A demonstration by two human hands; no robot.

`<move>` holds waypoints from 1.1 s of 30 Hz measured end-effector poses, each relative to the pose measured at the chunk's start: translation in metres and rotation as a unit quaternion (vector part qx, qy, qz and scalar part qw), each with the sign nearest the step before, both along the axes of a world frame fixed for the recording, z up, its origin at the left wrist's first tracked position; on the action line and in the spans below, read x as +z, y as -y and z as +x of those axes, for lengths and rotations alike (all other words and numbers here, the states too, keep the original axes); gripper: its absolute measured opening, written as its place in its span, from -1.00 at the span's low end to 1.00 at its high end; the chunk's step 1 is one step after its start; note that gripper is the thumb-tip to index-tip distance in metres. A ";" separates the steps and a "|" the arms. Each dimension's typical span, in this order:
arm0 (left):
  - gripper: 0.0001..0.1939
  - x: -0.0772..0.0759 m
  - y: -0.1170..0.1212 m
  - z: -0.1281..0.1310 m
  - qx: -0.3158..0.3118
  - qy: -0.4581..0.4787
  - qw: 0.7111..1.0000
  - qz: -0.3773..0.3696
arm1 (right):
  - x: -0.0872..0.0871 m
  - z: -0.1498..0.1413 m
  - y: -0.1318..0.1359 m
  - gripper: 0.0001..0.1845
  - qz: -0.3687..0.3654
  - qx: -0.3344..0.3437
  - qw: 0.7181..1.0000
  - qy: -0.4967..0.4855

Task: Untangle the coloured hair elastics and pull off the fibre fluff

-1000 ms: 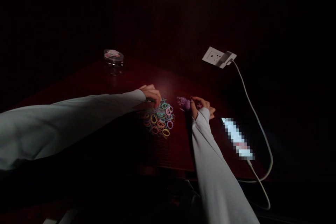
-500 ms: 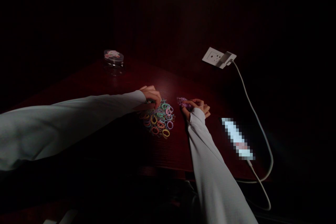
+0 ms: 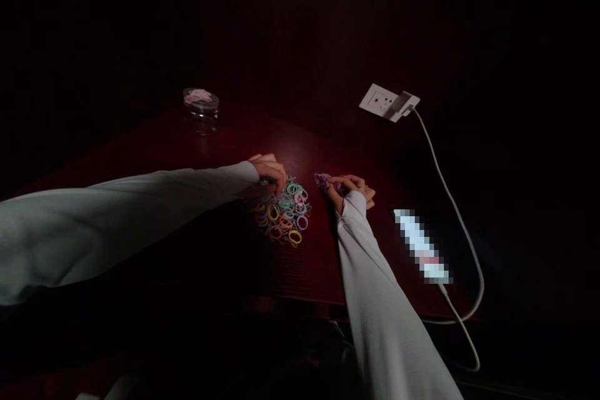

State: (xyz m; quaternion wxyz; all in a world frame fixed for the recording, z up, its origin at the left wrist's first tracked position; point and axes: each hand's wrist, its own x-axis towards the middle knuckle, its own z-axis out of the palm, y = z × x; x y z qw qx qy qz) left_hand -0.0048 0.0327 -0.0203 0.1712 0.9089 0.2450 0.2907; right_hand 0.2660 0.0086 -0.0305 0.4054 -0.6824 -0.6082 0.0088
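A heap of small coloured hair ties [image 3: 284,212] lies on the dark red table, with green, yellow, pink and purple loops among them. My left hand [image 3: 269,170] is at the heap's upper left edge, its fingers curled down and closed; whatever is between the fingertips is hidden. To the right is a small bunch of purple hair ties [image 3: 322,180]. My right hand [image 3: 352,189] rests beside this bunch, with thumb and index finger closed on its near side.
A round clear jar [image 3: 201,111] with a pink-decorated lid stands at the back left. On the right a phone [image 3: 422,247] with a blurred-out screen lies on the table. Its white cable [image 3: 452,197] loops up to a charger in a wall socket [image 3: 379,101].
The right thumb and index finger have shifted slightly on the purple hair ties. My left hand stays at the heap, and the whole view has drifted a little.
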 end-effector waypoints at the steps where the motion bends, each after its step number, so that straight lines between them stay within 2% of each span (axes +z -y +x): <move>1: -0.69 0.000 0.001 0.000 -0.001 0.003 1.000 0.001 | 0.000 0.000 -0.001 -0.78 0.003 0.000 1.000 -0.020; 4: -0.69 0.001 0.002 0.000 0.000 0.008 1.000 0.002 | 0.001 0.004 -0.006 -0.73 0.018 0.002 0.996 -0.082; 7: -0.66 0.000 0.003 0.000 -0.001 0.010 1.000 0.003 | 0.004 0.014 -0.011 -0.67 0.042 -0.035 0.992 -0.114; 13: -0.64 -0.002 0.002 0.001 -0.004 0.020 1.000 0.009 | 0.014 0.046 -0.008 -0.67 0.062 -0.139 0.986 -0.074; 18: -0.65 -0.003 0.001 0.002 -0.005 0.026 1.000 0.001 | 0.009 0.069 -0.011 -0.73 0.018 -0.170 0.983 -0.066; 21: -0.68 -0.001 0.001 0.001 -0.006 0.017 1.000 -0.006 | 0.004 0.073 -0.016 -0.77 -0.010 -0.175 0.982 -0.068; 24: -0.71 0.001 0.001 0.001 0.003 0.011 1.000 -0.008 | 0.004 0.066 -0.015 -0.77 0.023 -0.170 0.983 -0.059; 27: -0.70 0.002 0.002 0.002 0.006 0.012 1.000 -0.008 | 0.009 0.044 -0.006 -0.77 0.082 -0.122 0.989 -0.006; 30: -0.67 0.001 0.002 0.002 0.004 0.014 1.000 -0.004 | 0.013 0.012 0.010 -0.72 0.102 0.040 0.990 0.089; 33: -0.55 0.000 0.002 0.002 0.008 0.014 1.000 -0.001 | 0.014 -0.019 0.025 -0.78 0.089 0.189 0.969 0.134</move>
